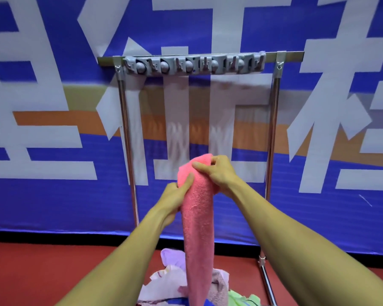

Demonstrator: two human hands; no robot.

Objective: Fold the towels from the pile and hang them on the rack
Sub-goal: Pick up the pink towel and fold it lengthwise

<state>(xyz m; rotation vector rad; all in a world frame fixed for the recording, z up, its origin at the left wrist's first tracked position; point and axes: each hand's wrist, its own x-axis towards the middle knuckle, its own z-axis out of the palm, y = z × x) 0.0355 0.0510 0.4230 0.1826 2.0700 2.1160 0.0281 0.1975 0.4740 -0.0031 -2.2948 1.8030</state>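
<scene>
Fingers of left hand (171, 196) and right hand (217, 171) grasp pink towel (198, 217); banner (53, 85) writing unreadable.

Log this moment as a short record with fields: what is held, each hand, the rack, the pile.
held item: pink towel, bunched into a long hanging roll
left hand: grips the towel from its left side, thumb across the front
right hand: grips the towel's top end
rack: metal frame with a grey hook strip along its top bar; no towel on it
pile: mixed towels on the red floor below the hands
backdrop: blue banner with white characters
task stage: towel lifted, not yet hung
</scene>
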